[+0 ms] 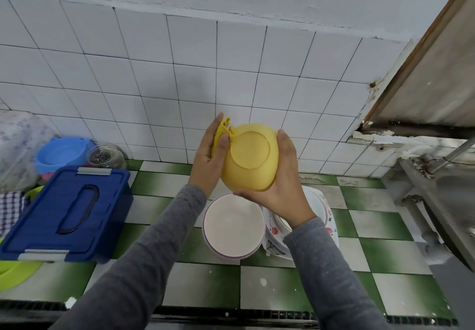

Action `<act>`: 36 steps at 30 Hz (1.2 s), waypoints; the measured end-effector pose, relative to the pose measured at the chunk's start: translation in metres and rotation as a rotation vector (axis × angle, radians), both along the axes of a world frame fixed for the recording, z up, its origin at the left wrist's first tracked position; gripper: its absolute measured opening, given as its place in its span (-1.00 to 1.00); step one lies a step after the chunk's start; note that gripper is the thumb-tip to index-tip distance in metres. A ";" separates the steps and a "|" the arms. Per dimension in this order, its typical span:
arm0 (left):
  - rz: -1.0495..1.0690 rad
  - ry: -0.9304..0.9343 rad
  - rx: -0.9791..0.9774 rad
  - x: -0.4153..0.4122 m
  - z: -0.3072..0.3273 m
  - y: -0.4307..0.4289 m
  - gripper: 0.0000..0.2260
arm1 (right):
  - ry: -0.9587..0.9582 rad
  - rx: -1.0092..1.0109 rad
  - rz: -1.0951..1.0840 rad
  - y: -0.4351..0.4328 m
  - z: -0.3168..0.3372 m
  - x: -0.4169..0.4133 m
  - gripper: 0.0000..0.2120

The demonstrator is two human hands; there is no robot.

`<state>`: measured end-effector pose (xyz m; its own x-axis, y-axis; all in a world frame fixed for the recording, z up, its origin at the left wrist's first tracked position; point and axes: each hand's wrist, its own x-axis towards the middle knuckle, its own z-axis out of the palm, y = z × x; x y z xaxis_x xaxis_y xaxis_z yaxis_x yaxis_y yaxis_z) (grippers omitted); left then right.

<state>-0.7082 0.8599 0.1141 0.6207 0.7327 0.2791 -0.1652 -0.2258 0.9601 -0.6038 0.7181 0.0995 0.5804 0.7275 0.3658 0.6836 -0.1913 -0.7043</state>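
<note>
A yellow bowl point(250, 155) is being held in the air above the checkered tabletop point(282, 286), underside toward the camera, with a white bowl point(234, 224) seen just beneath. It is being gripped at its right and lower edge by the curled right hand point(285, 188). A yellow cloth point(223, 130) is being pinched by the left hand point(209, 160) and pressed against the bowl's left side.

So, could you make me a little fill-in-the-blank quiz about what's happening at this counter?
The bowl in the right hand is ____ in colour.
The cloth is pinched by the ____ hand.
The lidded box on the counter is ____.
The counter's tiles are white and ____.
Missing words: yellow; left; blue; green.
</note>
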 end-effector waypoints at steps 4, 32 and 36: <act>-0.021 0.020 -0.011 -0.003 -0.004 0.005 -0.66 | -0.076 -0.037 0.000 -0.002 -0.011 -0.004 0.30; -0.442 0.203 -0.377 0.063 -0.037 -0.107 -0.67 | 0.194 0.094 -0.657 -0.181 -0.034 -0.022 0.14; -0.603 0.205 -0.325 0.087 -0.037 -0.180 -0.63 | 0.202 0.107 -0.804 -0.250 -0.035 -0.018 0.20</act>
<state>-0.6208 0.6800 0.0776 0.9605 0.2715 -0.0609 0.0199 0.1512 0.9883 -0.6220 0.4686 0.0643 0.9696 0.0308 0.2428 0.2261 -0.4920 -0.8407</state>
